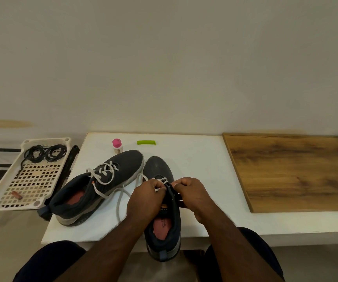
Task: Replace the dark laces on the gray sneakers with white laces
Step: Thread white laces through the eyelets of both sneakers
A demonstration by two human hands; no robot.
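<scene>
Pinching a white lace (121,202) over the tongue of the near sneaker (165,226), the left hand (143,200) and right hand (192,195) meet just above its eyelets, fingers curled tight on the lace. Their knuckles hide most of the lacing, so which eyelet is being worked cannot be told. On the tongue, just below the grip, an orange logo and pale lettering show, partly covered by the left hand and too small to read; printing on the reddish insole is also illegible. A loose run of lace loops away to the left of the grip across the white board (194,159).

Left of the hands lies the 2nd sneaker (101,186), tilted on its side, already carrying white lace. Farther left, a perforated tray (30,180) holds 2 coils of dark laces (45,153) and a small brown item. Beyond the grip stand a pink-capped bottle (117,145) and a green clip (146,142). A wooden board (292,171) lies to the right, cut off at the frame edge.
</scene>
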